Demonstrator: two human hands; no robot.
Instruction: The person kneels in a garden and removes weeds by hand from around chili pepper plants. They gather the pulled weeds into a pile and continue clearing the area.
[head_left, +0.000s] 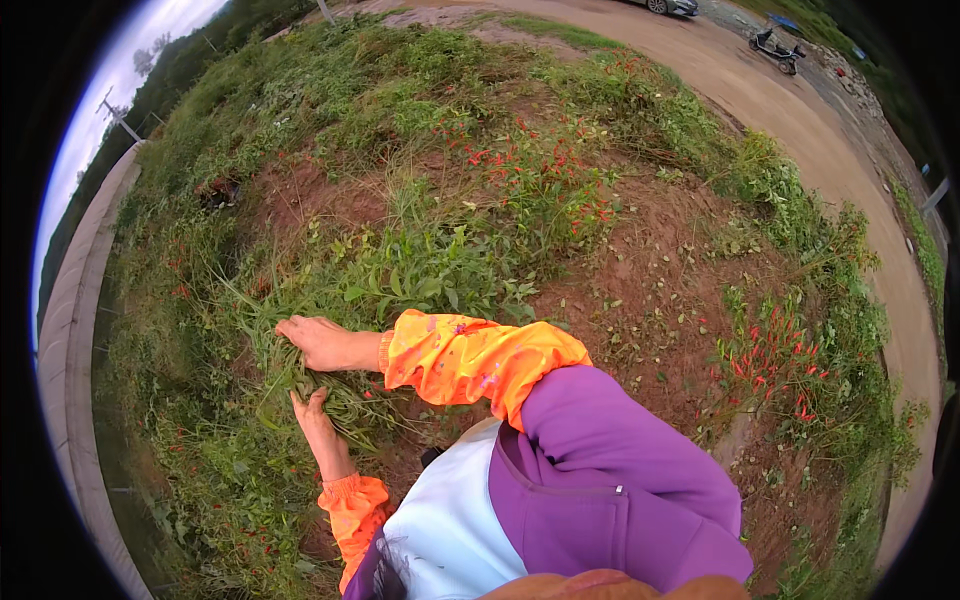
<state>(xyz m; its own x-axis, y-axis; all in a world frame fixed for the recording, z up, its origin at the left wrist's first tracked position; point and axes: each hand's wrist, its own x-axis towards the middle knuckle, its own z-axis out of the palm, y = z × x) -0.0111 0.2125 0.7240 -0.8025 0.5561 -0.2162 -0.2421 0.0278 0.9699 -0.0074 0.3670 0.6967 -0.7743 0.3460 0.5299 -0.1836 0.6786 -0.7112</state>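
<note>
A bundle of long green grass and weeds (345, 409) lies between my two hands, left of the middle of the view. My right hand (316, 343) is at its upper side, the fingers closed around grass stems. Lower down, my left hand (316, 421) holds the bundle from beneath, its thumb on the stems; part of the fingers is hidden by grass. Both forearms wear orange patterned oversleeves (472, 360). Broad-leaved green plants (427, 281) grow just above my right forearm. Red chili peppers (536, 172) hang on plants farther up.
More chili plants with red fruit (772, 360) stand at the right, beyond reddish soil (645, 277). A dirt road (795, 120) curves round the upper right, with a parked car (667, 6) and a scooter (776, 51). A long pale curved-roof structure (79, 315) runs along the left.
</note>
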